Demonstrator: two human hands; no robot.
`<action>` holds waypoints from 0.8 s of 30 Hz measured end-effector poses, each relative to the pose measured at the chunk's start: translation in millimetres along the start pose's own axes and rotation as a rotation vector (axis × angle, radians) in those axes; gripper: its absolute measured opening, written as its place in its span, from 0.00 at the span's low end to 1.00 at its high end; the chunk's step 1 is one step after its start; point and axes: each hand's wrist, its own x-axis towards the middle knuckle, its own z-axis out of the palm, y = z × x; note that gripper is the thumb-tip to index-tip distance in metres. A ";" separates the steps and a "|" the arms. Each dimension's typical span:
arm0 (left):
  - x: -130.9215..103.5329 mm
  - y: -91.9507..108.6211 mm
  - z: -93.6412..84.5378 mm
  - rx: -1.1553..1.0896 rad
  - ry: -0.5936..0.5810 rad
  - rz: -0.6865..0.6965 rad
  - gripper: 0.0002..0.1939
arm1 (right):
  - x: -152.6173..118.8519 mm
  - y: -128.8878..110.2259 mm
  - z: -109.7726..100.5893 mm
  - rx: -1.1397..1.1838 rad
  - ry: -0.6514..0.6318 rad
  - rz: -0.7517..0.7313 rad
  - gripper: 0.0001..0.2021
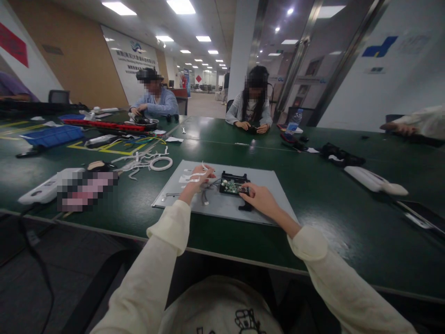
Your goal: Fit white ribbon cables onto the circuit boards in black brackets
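Observation:
A black plastic housing (pixel 240 177) with a green circuit board (pixel 231 186) in it lies on a grey panel (pixel 267 178) in front of me. My right hand (pixel 259 198) grips the right edge of the housing, thumb and index finger bent at the board's side. To the left, over the panel, my left hand (pixel 202 178) has its fingers pinched together, with a white strip (pixel 203 164) sticking up from them. More white strips (pixel 187 177) lie under and beside that hand. Grey cables (pixel 206 192) run between the left hand and the board.
A tape roll (pixel 161 163) and tangled white strips lie left of the panel. Beyond are a blue tray (pixel 54 135) and a white power strip (pixel 50 186). On the right rest a white device (pixel 373 180) and a phone (pixel 422 213). Several people sit around the green table (pixel 333 208).

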 end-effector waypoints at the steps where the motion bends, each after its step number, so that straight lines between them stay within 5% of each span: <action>1: -0.3 -0.5 -0.3 -0.006 0.001 -0.001 0.07 | -0.1 0.2 0.1 0.001 0.003 -0.002 0.17; 24: -4.8 -3.8 -1.7 -0.015 -0.045 -0.035 0.06 | -0.8 -3.8 0.8 -0.005 -0.018 -0.018 0.16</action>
